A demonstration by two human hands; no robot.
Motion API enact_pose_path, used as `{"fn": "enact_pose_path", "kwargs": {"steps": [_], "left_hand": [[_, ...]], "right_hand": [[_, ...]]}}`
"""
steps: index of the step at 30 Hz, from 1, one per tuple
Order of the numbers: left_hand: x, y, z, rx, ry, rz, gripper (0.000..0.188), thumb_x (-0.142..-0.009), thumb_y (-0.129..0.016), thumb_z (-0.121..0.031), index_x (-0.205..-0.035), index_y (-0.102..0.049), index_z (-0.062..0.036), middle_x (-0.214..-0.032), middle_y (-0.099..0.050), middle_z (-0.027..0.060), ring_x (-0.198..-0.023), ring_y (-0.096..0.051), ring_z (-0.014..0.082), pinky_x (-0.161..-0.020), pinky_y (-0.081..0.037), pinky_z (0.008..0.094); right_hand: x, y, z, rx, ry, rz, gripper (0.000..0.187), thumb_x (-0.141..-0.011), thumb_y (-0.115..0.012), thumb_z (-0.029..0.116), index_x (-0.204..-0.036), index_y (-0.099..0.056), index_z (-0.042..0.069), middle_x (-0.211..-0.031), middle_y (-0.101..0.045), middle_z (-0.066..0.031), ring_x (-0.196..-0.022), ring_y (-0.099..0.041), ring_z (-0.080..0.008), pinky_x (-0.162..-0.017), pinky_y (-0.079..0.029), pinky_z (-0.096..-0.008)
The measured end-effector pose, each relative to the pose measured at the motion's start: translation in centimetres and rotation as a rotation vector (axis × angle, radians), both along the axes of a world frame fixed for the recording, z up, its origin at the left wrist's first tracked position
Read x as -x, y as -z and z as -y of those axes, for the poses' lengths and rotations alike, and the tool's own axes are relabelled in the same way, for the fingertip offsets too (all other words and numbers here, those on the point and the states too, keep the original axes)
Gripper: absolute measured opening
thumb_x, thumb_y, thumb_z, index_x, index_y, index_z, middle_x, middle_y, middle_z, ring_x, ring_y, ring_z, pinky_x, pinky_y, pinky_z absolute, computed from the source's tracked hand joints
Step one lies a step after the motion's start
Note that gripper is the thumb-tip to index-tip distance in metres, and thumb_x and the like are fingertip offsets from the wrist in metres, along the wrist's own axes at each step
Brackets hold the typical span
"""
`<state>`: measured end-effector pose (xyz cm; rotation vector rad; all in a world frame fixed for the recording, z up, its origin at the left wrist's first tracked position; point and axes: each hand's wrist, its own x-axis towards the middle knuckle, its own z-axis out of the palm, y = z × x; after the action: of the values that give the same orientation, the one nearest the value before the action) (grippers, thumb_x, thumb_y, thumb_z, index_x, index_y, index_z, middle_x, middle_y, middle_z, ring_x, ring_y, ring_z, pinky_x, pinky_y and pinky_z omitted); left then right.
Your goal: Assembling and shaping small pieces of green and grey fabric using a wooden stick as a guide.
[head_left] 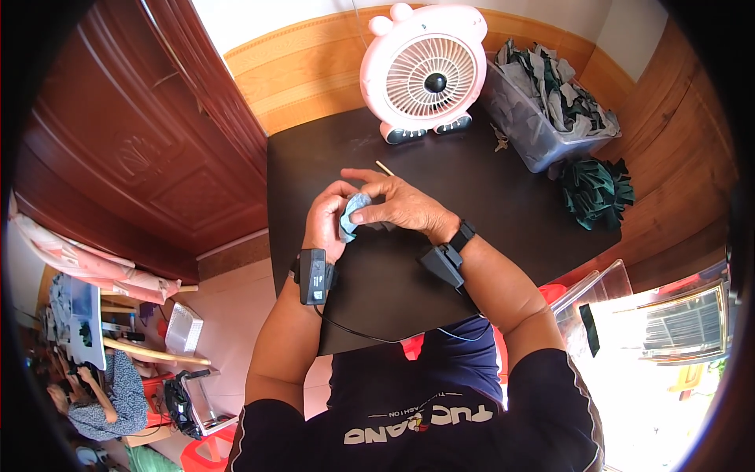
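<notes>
Over the dark table (377, 291), my left hand (322, 220) is closed around a small crumpled light-blue piece (355, 214), thin like paper or cloth. My right hand (405, 206) reaches across from the right. Its thumb presses on the same piece, while its fingers lie over the top, one of them stretched out. A thin pale stick (384, 167) shows just beyond the right hand's knuckles; its lower part is hidden, so I cannot tell whether it is held. Under the right palm a small pale patch shows, too covered to name.
A pink animal-shaped fan (431, 79) stands at the table's back. Right of it, a clear plastic bin (543, 149) holds grey and green crumpled pieces. A dark green pleated bundle (598, 193) and keys (501, 141) lie nearby. Another person (110, 405) sits at far left.
</notes>
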<state>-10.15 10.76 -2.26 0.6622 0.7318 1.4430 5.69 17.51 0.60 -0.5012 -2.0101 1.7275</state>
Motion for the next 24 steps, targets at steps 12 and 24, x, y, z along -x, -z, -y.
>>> {"fn": "enact_pose_path", "kwargs": {"steps": [12, 24], "left_hand": [[-1.1, -0.7, 0.1, -0.037, -0.26, -0.232, 0.014, -0.071, -0.04, -0.004, -0.075, -0.053, -0.0016, -0.073, -0.055, 0.0039, -0.065, -0.051, 0.0111, -0.061, -0.041, 0.0227], [-1.5, -0.6, 0.1, -0.087, -0.284, -0.329, 0.007, -0.072, -0.045, -0.003, -0.077, -0.051, -0.0031, -0.076, -0.051, 0.0021, -0.068, -0.049, 0.0105, -0.062, -0.047, 0.0264]], "right_hand": [[1.0, 0.7, 1.0, 0.32, 0.24, -0.02, 0.027, -0.074, -0.072, 0.013, -0.095, -0.068, -0.003, -0.082, -0.066, -0.0047, -0.067, -0.057, -0.0089, -0.062, -0.045, -0.0219], [2.5, 1.8, 1.7, -0.275, 0.704, -0.056, 0.009, -0.073, -0.063, 0.006, -0.077, -0.06, -0.001, -0.064, -0.062, -0.0085, -0.056, -0.057, -0.0128, -0.051, -0.046, -0.0276]]}}
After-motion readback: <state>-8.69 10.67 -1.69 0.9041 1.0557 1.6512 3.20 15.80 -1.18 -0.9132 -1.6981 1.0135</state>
